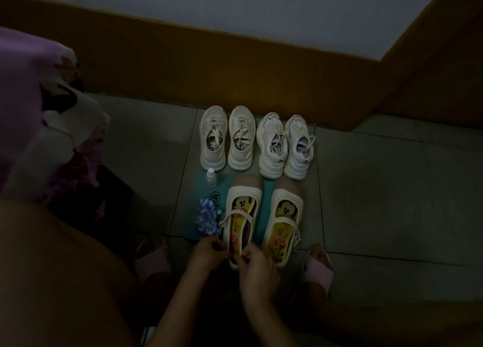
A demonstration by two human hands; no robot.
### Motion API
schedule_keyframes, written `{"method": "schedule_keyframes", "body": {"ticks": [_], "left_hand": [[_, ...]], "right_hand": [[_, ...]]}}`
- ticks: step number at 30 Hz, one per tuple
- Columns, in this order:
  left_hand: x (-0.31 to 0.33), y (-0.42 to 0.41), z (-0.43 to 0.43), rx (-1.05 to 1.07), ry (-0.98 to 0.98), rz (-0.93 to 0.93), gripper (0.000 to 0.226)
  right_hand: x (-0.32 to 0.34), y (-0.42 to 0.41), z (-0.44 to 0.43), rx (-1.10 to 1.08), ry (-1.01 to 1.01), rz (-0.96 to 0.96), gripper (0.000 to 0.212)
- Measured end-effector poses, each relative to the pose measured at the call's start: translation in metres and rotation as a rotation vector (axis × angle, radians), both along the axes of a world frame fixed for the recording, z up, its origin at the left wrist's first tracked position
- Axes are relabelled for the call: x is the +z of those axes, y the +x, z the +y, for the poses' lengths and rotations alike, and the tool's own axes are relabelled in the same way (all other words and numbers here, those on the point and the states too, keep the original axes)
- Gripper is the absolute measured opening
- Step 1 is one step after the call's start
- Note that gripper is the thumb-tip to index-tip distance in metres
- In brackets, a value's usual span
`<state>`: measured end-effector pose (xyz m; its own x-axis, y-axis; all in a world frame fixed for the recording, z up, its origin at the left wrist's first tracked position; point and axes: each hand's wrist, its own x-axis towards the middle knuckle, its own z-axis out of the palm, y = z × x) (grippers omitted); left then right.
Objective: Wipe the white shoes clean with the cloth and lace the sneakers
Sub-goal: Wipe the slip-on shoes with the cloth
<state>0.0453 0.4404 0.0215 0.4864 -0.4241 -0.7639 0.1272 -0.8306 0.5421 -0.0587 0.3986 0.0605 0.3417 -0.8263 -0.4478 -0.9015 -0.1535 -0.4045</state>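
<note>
White strap shoe (pixel 241 208), toe pointing away from the person, standing on a teal mat (pixel 209 189) on the tiled floor (pixel 392 189). The upper looks like smooth, semi-stiff synthetic leather: probably light, holding its shape under a wipe and slightly slick when wet. The thin instep strap and printed insole are the soft parts. The heel rim or sole edge would give the firmest hold, leaving the toe and sides free for the cloth.

The left hand (pixel 209 252) and right hand (pixel 257 265) meet at the heel end of this shoe, fingers curled and pinching at the heel rim. Whether they grip the rim itself or the insole edge cannot be told in the dim light.

The second strap shoe (pixel 286 210) stands just beside it to the right, untouched. The blue-and-white cloth (pixel 207 219) lies crumpled on the mat, just left of the held shoe and near the left hand. A small clear bottle (pixel 211 177) stands beyond the cloth.

Farther off, by the wall, are two pairs of white sneakers, the left pair (pixel 227 140) and the right pair (pixel 286 146), with laces lying loose.
</note>
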Motion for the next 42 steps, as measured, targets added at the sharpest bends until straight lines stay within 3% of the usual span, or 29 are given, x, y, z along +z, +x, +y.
{"method": "schedule_keyframes", "body": {"ticks": [5,9,12,19,23,33,35,40,42], "left_hand": [[-0.004,0.003,0.001,0.033,-0.002,0.048,0.014],[-0.008,0.006,0.002,0.044,-0.007,0.057,0.014],[-0.006,0.01,0.004,0.035,-0.002,0.074,0.009],[-0.008,0.014,0.008,0.043,-0.028,0.084,0.02],[-0.012,0.013,0.008,0.05,-0.038,0.097,0.018],[-0.012,0.014,0.005,0.069,-0.027,0.036,0.022],[-0.013,0.014,0.005,0.097,-0.02,0.028,0.021],[-0.012,0.014,0.008,0.117,-0.043,0.053,0.025],[-0.013,0.015,0.007,0.114,-0.046,0.055,0.024]], "right_hand": [[0.002,-0.003,-0.006,0.052,0.016,0.052,0.015],[-0.004,-0.002,-0.003,-0.242,0.218,-0.107,0.019],[-0.007,0.004,0.0,-0.339,0.301,-0.124,0.012],[-0.016,0.01,0.0,-0.61,0.489,-0.212,0.029],[-0.021,0.014,-0.004,-0.59,0.449,-0.186,0.019],[-0.023,0.015,-0.013,-0.402,0.296,-0.072,0.029],[-0.02,0.014,-0.013,-0.422,0.299,-0.089,0.034],[-0.03,0.02,-0.016,-0.438,0.347,-0.08,0.018],[-0.034,0.019,-0.017,-0.427,0.334,-0.084,0.023]]}}
